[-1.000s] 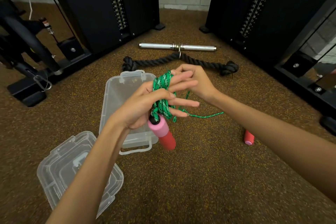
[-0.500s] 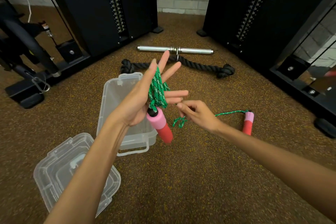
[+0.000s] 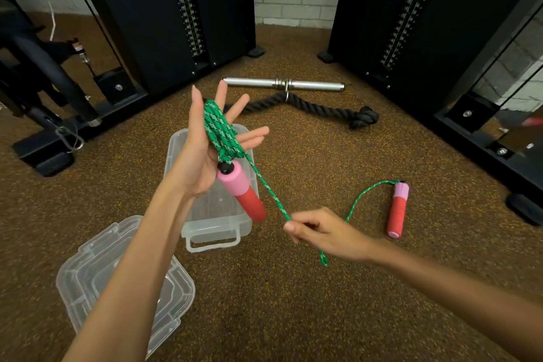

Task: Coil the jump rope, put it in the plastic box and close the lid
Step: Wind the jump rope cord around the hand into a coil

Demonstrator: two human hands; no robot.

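You are holding your left hand (image 3: 211,144) up with fingers spread wide so the green jump rope (image 3: 220,129) is wrapping round it as a form, one pink-and-red handle (image 3: 242,192) dangling below the palm above the open plastic box (image 3: 217,220). Your right hand (image 3: 320,233) is pinching the taut free strand, probably to feed another loop, while the second handle (image 3: 397,209) is lying on the floor and the lid (image 3: 123,279) is waiting beside the box. How the coils are sitting behind your fingers is hidden.
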